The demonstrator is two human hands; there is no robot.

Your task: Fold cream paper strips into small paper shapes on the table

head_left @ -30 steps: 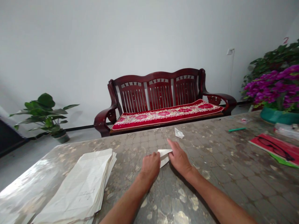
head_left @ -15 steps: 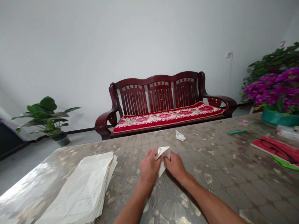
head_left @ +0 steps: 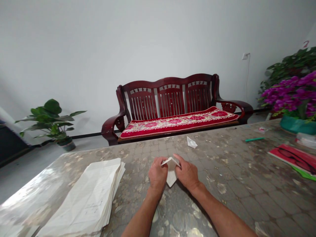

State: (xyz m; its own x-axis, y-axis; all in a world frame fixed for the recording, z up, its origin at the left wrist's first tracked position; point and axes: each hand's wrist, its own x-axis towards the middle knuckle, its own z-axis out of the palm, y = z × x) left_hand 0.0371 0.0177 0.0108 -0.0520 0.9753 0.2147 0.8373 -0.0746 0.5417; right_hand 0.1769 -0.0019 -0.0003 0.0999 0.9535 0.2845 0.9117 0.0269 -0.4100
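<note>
Paper [head_left: 171, 174], pinched between left hand [head_left: 158, 174], right hand [head_left: 187, 172]

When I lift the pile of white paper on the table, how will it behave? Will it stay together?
The pile of white paper probably sags if lifted by one edge, because the sheets look thin and creased. Their uneven edges show no binding, so they may slide apart. Pushed, it may glide easily on the glossy table top.

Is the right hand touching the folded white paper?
Touching. The head view shows the right hand with its fingers on the upper corner of the folded white paper.
</note>
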